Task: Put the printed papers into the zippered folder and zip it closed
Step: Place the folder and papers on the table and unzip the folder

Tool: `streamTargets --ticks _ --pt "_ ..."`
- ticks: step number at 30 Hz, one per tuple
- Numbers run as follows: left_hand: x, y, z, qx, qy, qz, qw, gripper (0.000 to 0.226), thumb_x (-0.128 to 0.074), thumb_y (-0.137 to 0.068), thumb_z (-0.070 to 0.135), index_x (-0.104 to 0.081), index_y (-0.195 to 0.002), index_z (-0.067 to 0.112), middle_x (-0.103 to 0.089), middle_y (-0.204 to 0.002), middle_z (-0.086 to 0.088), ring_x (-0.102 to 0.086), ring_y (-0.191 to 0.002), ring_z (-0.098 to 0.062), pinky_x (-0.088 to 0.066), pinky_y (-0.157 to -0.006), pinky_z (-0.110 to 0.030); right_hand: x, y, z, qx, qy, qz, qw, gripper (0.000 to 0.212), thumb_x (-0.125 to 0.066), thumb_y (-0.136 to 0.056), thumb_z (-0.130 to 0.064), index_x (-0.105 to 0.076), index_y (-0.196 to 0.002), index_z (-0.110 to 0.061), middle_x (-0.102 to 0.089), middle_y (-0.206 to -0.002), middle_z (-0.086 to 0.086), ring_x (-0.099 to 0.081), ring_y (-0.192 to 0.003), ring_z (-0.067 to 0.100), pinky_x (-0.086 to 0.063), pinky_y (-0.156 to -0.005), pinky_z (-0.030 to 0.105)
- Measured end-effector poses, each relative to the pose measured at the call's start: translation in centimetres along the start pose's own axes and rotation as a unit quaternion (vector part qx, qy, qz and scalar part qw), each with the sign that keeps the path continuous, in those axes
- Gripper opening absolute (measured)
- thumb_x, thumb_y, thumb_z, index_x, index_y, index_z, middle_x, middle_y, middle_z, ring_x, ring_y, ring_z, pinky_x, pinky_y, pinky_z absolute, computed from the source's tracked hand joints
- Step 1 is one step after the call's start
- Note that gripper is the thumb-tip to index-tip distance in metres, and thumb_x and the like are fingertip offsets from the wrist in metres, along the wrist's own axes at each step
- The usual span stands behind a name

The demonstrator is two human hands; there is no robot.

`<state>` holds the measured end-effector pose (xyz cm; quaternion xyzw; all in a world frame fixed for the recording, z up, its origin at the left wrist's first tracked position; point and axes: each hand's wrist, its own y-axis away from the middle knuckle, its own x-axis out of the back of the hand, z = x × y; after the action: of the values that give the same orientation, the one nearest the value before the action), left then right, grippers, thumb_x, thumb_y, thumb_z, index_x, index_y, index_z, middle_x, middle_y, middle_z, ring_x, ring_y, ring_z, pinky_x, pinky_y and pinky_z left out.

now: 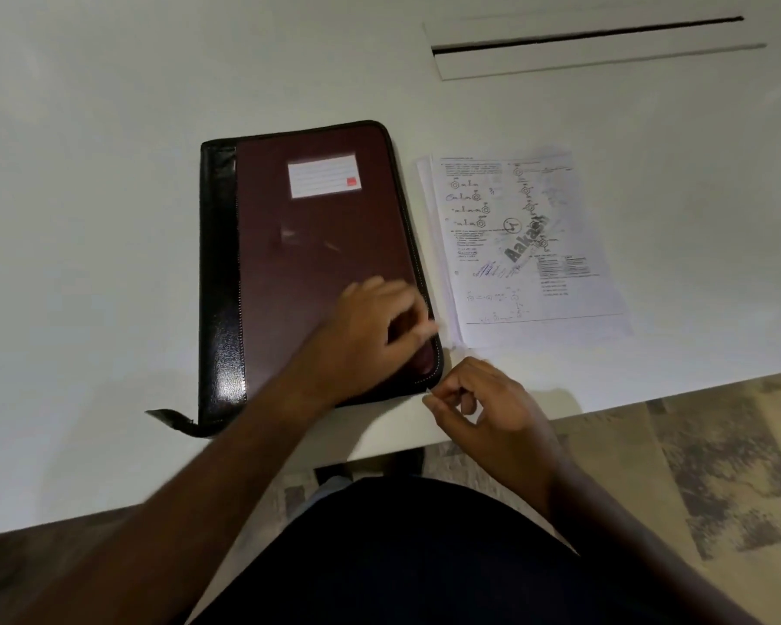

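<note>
The maroon zippered folder (316, 263) lies closed on the white table (86, 173), the printed papers (528, 245) stacked just beside its right edge. The left hand (379, 327) rests on the folder's near right corner, fingers curled. The right hand (474, 399) pinches what seems the zipper pull there.

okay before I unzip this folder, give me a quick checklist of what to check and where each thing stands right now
1. Folder lies flat on the table: ok.
2. Left hand steadies the folder's near right corner: ok.
3. Right hand pinches the zipper pull at that corner: cannot tell, the pull is too small to see.
4. Printed papers are stacked within reach, right of the folder: ok.
5. Papers are clear of the zipper's path: not ok, their near left corner almost touches the folder.
6. Folder is open for loading: not ok, closed.
</note>
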<state>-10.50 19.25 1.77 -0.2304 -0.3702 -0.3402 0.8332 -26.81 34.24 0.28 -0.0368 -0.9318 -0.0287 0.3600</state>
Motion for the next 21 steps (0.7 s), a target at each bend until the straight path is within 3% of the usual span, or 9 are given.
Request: streamTargets --ticks 3,6,10,14,17,21 --pt "-0.9 3.2 0.7 -0.022 -0.051 -0.021 0.998 0.027 -0.058 -0.101 0.044 -0.061 -0.082 0.025 -0.057 -0.081 0.013 -0.046 -0.080 -0.010 -0.031 -0.079 -0.032 0.1 0.0 -0.1 0.005 -0.001 -0.008 1.000 0.009 -0.075 -0.094 -0.023 -0.068 -0.088 -0.022 -0.052 -0.081 -0.021 -0.057 -0.079 0.011 -0.052 -0.068 0.034" --pt "-1.6 4.8 1.2 -0.040 -0.084 -0.025 0.995 0.024 -0.056 -0.101 0.040 -0.064 -0.084 0.025 -0.057 -0.082 0.012 -0.047 -0.081 -0.011 -0.033 -0.077 -0.034 0.4 -0.3 0.1 0.006 0.002 -0.018 1.000 0.007 -0.075 -0.094 -0.019 -0.070 -0.089 -0.021 -0.052 -0.080 -0.022 -0.056 -0.078 0.009 -0.051 -0.068 0.032" --pt "-1.9 5.6 1.3 -0.082 -0.162 -0.022 0.983 0.025 -0.056 -0.094 0.044 -0.068 -0.092 0.023 -0.061 -0.089 0.006 -0.053 -0.084 -0.018 -0.038 -0.077 -0.040 0.6 -0.9 0.6 -0.055 -0.009 -0.043 0.997 0.005 -0.074 -0.094 -0.030 -0.074 -0.089 -0.032 -0.063 -0.079 -0.016 -0.061 -0.081 0.008 -0.051 -0.068 0.027" --pt "-3.0 6.0 1.7 -0.112 -0.246 0.034 0.962 0.039 -0.055 -0.096 0.053 -0.070 -0.086 0.019 -0.062 -0.083 0.002 -0.056 -0.075 -0.021 -0.042 -0.068 -0.040 0.9 -1.1 0.6 -0.103 -0.047 -0.073 0.991 0.004 -0.071 -0.092 -0.040 -0.072 -0.095 -0.043 -0.070 -0.094 -0.028 -0.066 -0.088 0.000 -0.054 -0.073 0.024" --pt "-3.6 5.8 2.2 -0.115 -0.279 0.086 0.949 0.039 -0.055 -0.098 0.048 -0.069 -0.077 0.018 -0.063 -0.076 0.001 -0.058 -0.069 -0.022 -0.041 -0.065 -0.039 1.0 -1.1 0.5 -0.124 -0.061 -0.094 0.986 0.010 -0.069 -0.094 -0.037 -0.074 -0.090 -0.045 -0.073 -0.093 -0.026 -0.069 -0.089 -0.003 -0.059 -0.081 0.029" --pt "-3.9 5.4 2.7 -0.112 -0.288 0.098 0.946 0.039 -0.055 -0.097 0.043 -0.069 -0.072 0.016 -0.064 -0.071 0.000 -0.058 -0.064 -0.023 -0.048 -0.060 -0.038 1.2 -1.1 0.4 -0.117 -0.067 -0.095 0.986 0.013 -0.065 -0.098 -0.033 -0.076 -0.095 -0.041 -0.072 -0.094 -0.023 -0.069 -0.092 -0.001 -0.059 -0.083 0.028"
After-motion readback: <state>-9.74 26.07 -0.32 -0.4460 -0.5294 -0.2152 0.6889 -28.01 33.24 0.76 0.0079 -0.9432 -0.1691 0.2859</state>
